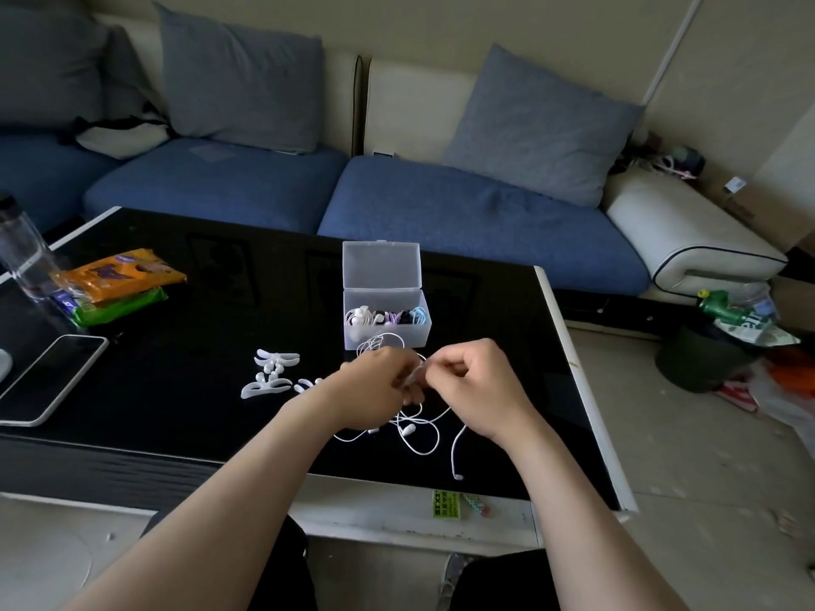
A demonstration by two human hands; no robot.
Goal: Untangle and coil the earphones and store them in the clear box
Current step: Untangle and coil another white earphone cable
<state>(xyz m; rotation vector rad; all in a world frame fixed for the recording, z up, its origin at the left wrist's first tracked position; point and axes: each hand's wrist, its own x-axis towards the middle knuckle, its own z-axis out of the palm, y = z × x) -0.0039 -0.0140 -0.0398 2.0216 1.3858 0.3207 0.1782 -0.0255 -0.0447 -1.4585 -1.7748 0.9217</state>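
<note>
Untangling looks to be the step in hand; the left hand [379, 385] and right hand [476, 385] each keep a narrow grip, pinching the white earphones [414, 438] just before the open clear box [388, 339]. Next, I'd judge, comes teasing the loops apart, then coiling; slack trails near the desk [198, 390] edge, with bare room to the right.

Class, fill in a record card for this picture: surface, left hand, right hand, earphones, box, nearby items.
surface: glossy black table top
left hand: holds the white wired earphones
right hand: pinches the same cable, close beside the left
earphones: loose loops trail on the table, not coiled
box: clear plastic box, lid open, coiled earphones inside
nearby: white plastic cable winders, white-cased phone, orange snack packet
</note>
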